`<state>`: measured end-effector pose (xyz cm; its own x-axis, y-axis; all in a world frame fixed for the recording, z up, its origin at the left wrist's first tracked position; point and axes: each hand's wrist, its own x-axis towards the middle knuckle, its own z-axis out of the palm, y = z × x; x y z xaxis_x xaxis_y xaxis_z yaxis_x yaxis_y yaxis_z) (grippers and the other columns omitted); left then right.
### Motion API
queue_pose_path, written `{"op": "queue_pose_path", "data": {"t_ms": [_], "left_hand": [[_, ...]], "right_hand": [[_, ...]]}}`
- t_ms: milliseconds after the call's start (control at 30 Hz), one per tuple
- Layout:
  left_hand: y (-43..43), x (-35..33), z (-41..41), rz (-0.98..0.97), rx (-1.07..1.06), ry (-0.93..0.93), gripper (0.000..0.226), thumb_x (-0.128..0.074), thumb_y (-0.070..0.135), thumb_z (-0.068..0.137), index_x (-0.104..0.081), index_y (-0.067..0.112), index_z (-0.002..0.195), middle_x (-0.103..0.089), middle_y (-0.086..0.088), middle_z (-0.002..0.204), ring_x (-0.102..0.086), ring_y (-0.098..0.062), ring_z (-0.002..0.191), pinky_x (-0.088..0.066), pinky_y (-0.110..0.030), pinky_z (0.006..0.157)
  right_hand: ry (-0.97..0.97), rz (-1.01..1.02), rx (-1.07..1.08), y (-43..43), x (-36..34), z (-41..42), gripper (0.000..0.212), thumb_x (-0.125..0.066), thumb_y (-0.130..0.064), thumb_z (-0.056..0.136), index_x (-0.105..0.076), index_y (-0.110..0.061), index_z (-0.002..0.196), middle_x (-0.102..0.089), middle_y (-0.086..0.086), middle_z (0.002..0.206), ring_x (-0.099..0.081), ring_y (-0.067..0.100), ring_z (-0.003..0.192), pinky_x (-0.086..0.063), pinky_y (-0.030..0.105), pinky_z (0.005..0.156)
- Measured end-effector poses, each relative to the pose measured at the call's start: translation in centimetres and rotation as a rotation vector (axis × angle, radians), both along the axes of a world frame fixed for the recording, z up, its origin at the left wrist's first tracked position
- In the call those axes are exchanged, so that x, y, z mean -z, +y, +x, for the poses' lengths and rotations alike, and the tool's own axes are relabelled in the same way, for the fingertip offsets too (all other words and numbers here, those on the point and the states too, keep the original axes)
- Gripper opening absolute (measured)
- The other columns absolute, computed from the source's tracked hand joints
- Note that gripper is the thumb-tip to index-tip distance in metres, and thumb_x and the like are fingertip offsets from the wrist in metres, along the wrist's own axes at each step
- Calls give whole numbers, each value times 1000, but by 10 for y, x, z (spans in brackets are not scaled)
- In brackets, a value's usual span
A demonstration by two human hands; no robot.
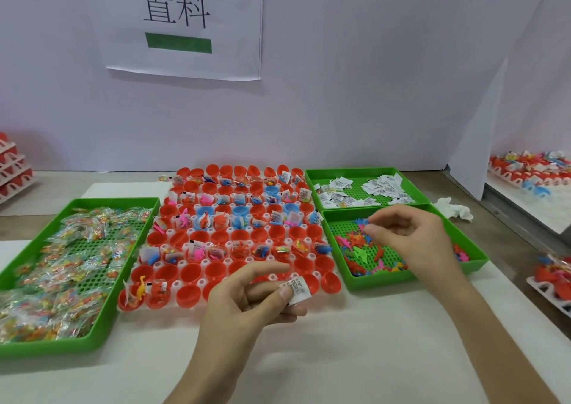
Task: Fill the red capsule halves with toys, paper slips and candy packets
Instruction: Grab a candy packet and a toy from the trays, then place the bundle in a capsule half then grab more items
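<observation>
Red capsule halves (189, 294) at 12 o'clock are partly filled while 1 paper slip (297, 289) is pinched in the left hand (247, 298) and, seemingly, 1 toy (360, 220) in the right hand (411, 240) at 3 o'clock, so a filled half could be double-loaded by hasty release.

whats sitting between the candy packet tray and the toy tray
The white rack of red capsule halves, some filled and some empty, fills the stretch from the candy packet tray to the toy tray, as the head view shows.
</observation>
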<state>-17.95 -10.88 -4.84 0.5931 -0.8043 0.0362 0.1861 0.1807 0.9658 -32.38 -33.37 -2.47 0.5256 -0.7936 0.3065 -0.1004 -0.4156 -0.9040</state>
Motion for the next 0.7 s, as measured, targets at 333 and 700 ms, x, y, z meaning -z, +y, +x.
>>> {"op": "queue_pose_path", "data": {"t_ms": [333, 700], "left_hand": [[0, 1, 2, 4, -100, -146, 10, -74, 6, 81, -71, 8, 91, -77, -14, 77, -76, -28, 70, -59, -25, 62], [2, 0, 4, -1, -6, -65, 16, -72, 20, 76, -81, 19, 89, -78, -13, 85, -77, -28, 79, -59, -25, 67]], "right_hand": [[10, 56, -659, 76, -12, 25, 17, -76, -2, 80, -81, -16, 88, -75, -2, 83, -71, 12, 78, -54, 21, 70], [114, -114, -485, 79, -7, 29, 11, -85, -8, 76, -78, -16, 80, -74, -2, 79, -71, 19, 74, -58, 30, 69]]}}
